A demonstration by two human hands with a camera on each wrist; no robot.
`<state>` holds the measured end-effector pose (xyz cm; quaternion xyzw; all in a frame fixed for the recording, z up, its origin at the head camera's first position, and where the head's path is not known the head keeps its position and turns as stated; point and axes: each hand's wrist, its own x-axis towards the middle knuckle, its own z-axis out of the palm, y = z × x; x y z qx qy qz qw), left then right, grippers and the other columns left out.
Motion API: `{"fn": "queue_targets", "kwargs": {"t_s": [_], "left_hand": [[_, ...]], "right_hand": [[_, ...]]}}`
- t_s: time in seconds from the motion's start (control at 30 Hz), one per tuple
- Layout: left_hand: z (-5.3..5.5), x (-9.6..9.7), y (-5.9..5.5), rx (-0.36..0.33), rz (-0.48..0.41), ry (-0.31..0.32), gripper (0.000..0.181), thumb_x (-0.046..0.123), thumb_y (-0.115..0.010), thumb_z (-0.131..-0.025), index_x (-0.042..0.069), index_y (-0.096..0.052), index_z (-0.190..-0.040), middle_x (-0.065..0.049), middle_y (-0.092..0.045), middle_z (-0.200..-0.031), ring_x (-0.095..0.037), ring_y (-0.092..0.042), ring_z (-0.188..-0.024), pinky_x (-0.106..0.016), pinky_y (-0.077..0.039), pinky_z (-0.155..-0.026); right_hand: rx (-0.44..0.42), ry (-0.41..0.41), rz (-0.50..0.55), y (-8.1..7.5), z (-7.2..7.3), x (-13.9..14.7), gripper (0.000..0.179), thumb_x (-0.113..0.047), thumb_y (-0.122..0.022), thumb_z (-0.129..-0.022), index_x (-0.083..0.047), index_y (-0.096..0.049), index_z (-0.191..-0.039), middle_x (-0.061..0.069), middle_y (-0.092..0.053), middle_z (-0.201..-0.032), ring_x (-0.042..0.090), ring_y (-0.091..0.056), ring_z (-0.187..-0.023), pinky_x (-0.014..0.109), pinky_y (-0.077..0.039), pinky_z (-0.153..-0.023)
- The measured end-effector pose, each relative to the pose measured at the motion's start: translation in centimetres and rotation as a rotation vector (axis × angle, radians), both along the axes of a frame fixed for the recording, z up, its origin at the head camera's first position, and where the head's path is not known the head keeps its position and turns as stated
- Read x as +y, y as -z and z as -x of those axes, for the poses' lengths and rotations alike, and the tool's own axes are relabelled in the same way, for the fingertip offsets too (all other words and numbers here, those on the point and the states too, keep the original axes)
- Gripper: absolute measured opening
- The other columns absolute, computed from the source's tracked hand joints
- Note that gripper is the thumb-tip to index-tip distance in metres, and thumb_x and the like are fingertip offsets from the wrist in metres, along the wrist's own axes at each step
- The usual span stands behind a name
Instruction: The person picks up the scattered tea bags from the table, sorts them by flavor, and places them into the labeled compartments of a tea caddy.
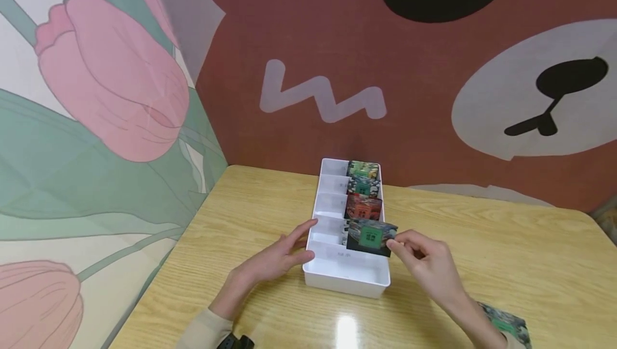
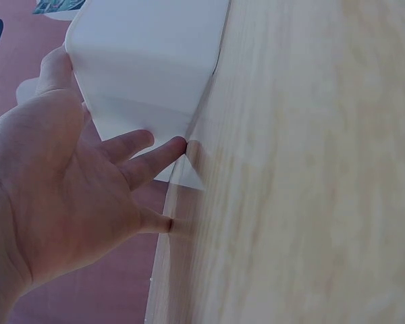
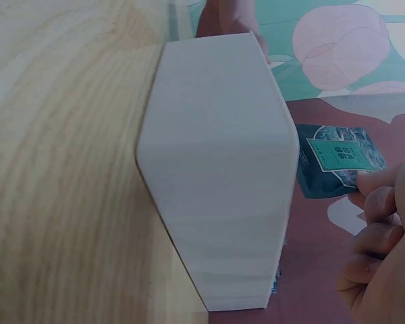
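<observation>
A long white divided box (image 1: pixel 344 271) stands on the wooden table. My right hand (image 1: pixel 429 263) pinches a dark packet with a green label (image 1: pixel 370 236) by its right edge, above the box's near compartments. The right wrist view shows the packet (image 3: pixel 341 158) tilted beyond the box's rim, thumb on its face. At the box's left side is my left hand (image 1: pixel 277 255), fingers spread and fairly straight, touching the wall (image 2: pixel 135 74). Farther back in the box, a red packet (image 1: pixel 363 207), a teal-labelled packet (image 1: pixel 363 186) and a yellow-green packet (image 1: pixel 363 169) stand in separate compartments.
Another green-labelled packet (image 1: pixel 508 323) lies on the table (image 1: pixel 544 263) at the near right, partly behind my right forearm. Past the table's far edge rises a wall with a brown bear picture (image 1: pixel 308 28); a tulip-patterned wall (image 1: pixel 111 81) is at the left.
</observation>
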<state>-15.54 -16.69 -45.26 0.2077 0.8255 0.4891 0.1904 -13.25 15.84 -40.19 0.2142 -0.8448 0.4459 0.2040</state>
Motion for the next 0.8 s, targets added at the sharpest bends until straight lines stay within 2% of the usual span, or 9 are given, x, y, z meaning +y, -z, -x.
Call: {"fn": "queue_targets", "kwargs": {"t_s": [0.2,0.4,0.57,0.8], "left_hand": [[0.0,-0.2,0.0,0.008,0.006,0.003,0.066,0.043,-0.053,-0.102,0.047,-0.013,-0.155,-0.001,-0.036,-0.16,-0.019,-0.04,-0.144,-0.062,0.006,-0.12],[0.1,-0.2,0.0,0.009,0.01,0.002,0.066,0.042,-0.053,-0.102,0.049,-0.013,-0.154,0.0,-0.033,-0.161,-0.018,-0.04,-0.144,-0.058,0.001,-0.123],[0.2,-0.1,0.1,0.02,0.014,0.008,0.065,0.043,-0.051,-0.103,0.048,-0.013,-0.155,-0.001,-0.037,-0.159,-0.018,-0.04,-0.144,-0.062,0.009,-0.12],[0.2,-0.1,0.3,0.022,0.0,0.011,0.064,0.042,-0.051,-0.103,0.047,-0.013,-0.155,-0.002,-0.039,-0.158,-0.02,-0.04,-0.144,-0.065,0.01,-0.118]], "right_hand": [[-0.027,-0.006,0.001,0.7,0.1,-0.4,0.019,0.001,-0.076,-0.084,-0.017,-0.071,-0.078,-0.011,-0.034,-0.05,-0.005,-0.025,-0.047,0.021,-0.028,-0.042],[-0.101,0.009,-0.032,1.6,0.2,-0.4,0.017,-0.003,-0.077,-0.084,-0.019,-0.073,-0.079,-0.014,-0.036,-0.05,-0.004,-0.027,-0.047,0.02,-0.028,-0.041],[-0.157,0.029,-0.059,2.0,0.1,-0.5,0.016,-0.008,-0.077,-0.085,-0.022,-0.074,-0.08,-0.014,-0.038,-0.051,-0.002,-0.03,-0.047,0.02,-0.03,-0.041],[-0.141,0.092,-0.222,2.3,0.1,-0.3,0.017,-0.02,-0.077,-0.088,-0.028,-0.067,-0.077,-0.016,-0.038,-0.053,-0.003,-0.03,-0.046,0.019,-0.029,-0.044]]}}
